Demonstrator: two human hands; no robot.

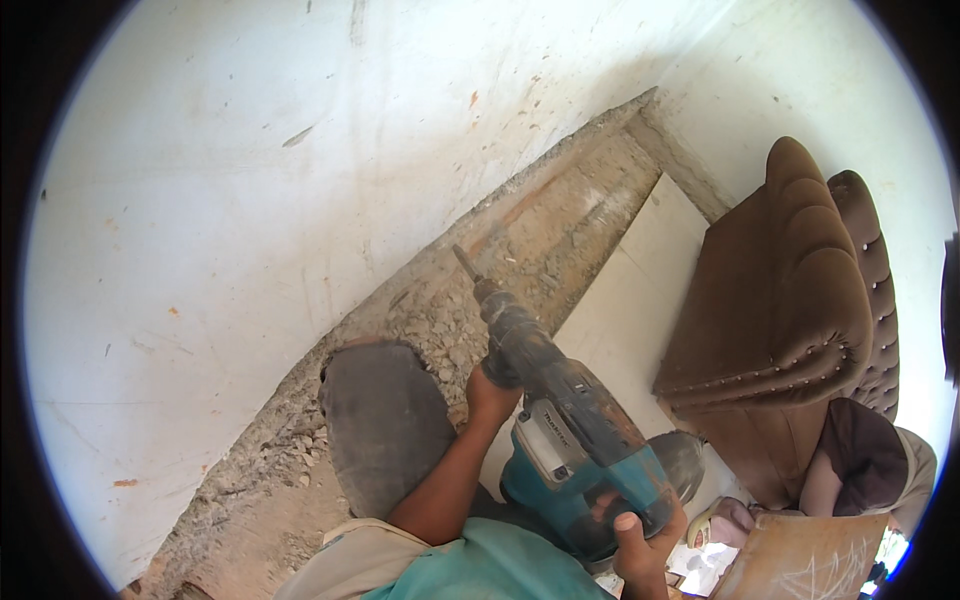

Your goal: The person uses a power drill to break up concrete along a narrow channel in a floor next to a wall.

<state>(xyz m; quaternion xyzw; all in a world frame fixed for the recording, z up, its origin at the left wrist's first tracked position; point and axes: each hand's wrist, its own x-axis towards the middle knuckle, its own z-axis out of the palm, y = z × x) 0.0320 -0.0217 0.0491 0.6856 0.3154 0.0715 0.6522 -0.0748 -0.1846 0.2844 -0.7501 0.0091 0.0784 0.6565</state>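
I hold a teal and black demolition hammer (580,400) across my front, its chisel bit (467,263) pointing away toward the base of the white wall. My left hand (492,402) is closed around a grip near the front of the tool. At the rear, my right hand (648,550) wraps the back handle with the thumb showing on top. Beneath the bit lies broken rubble (440,320) in a stripped strip of floor along the wall. Whether the bit tip touches anything is hard to tell.
My bent knee in dark trousers (385,425) is left of the tool. Pale floor tiles (640,255) border the strip. Brown tufted sofa pieces (780,290) stand at the right. Near a wooden board (800,560), another person's sandalled foot (728,522) shows at lower right.
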